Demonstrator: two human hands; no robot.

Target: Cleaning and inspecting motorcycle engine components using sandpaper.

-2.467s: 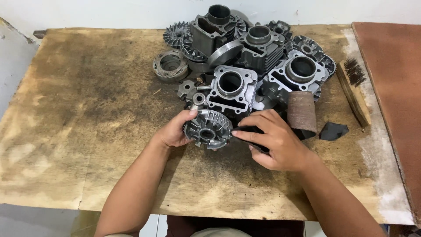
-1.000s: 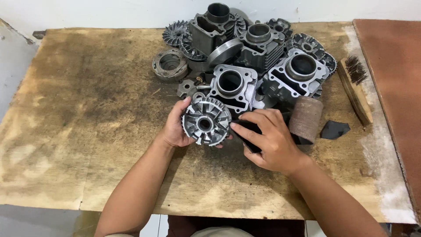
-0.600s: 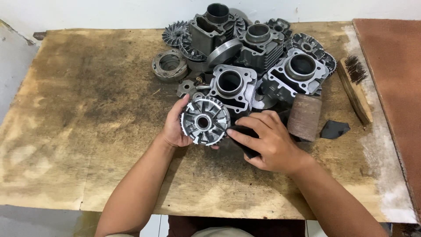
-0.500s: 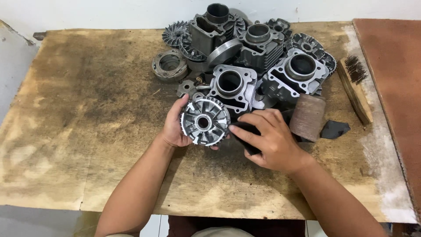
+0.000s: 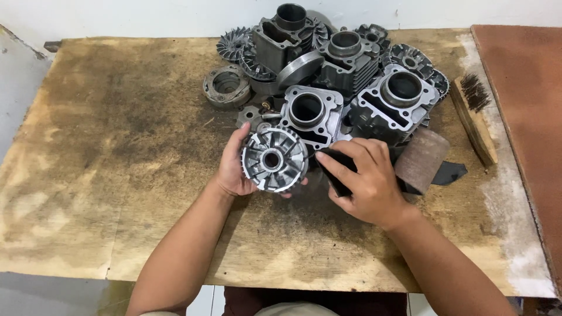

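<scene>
The finned metal pulley disc (image 5: 274,160) stands tilted on edge near the middle of the counter (image 5: 117,152), its ribbed face and centre hole turned up toward the camera, so its axis runs up and toward the person rather than straight down into the wood. The left hand (image 5: 237,169) is clamped on its left rim, thumb over the top edge and fingers behind. Just right of it, the right hand (image 5: 364,178) presses closed fingers onto a dark strip of sandpaper (image 5: 339,175) (the strip leads to a brown roll (image 5: 421,161) beside the wrist). Two and a half seconds ago the disc lay nearly flat on the counter; since then it has been raised to face upward. Behind lie engine cylinder blocks (image 5: 307,114) and a wire brush (image 5: 474,114).
</scene>
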